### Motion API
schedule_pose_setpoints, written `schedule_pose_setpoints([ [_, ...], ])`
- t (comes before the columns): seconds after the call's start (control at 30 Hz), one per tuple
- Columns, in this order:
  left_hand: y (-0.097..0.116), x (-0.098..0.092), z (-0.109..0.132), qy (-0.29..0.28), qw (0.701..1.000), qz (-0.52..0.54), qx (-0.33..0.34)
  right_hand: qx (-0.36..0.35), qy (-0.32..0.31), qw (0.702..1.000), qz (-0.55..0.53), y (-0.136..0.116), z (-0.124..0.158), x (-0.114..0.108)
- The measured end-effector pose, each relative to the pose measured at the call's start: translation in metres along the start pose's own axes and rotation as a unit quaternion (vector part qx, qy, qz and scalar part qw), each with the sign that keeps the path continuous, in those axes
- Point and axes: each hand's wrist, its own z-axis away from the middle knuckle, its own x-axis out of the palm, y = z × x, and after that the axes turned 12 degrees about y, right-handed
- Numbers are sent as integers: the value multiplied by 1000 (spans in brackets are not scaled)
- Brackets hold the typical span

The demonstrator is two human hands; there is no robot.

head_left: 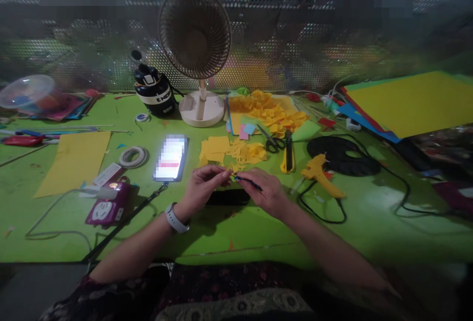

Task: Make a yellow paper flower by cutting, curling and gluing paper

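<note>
My left hand (205,183), with a pale watch on its wrist, pinches a small yellow paper piece (232,174) between thumb and fingertips. Close beside it, my right hand (269,194) grips a thin dark pen-like tool (250,182), its tip meeting the paper. Exactly what kind of tool it is I cannot make out. Just beyond the fingers lie yellow paper squares (215,147) and a heap of cut yellow paper bits (247,151). A dark oblong object (227,197) rests on the green table beneath my hands.
Scissors (275,143), a yellow utility knife (287,156) and a yellow glue gun (320,175) with its cord lie to the right. A lit phone (170,158), tape roll (133,157) and purple power adapter (109,205) are left. Behind stand a fan (201,109) and black bottle (155,94).
</note>
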Motion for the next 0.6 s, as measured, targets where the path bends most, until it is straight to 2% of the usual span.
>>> schedule_pose_setpoints([
  [0.3, 1, 1, 1, 8, 1000, -2, -4, -15, 22, 999, 23, -1, -2, 0],
  [0.6, 3, 0, 0, 0, 1000, -18, -2, 5, -10, 1000, 14, 0, -1, -1],
])
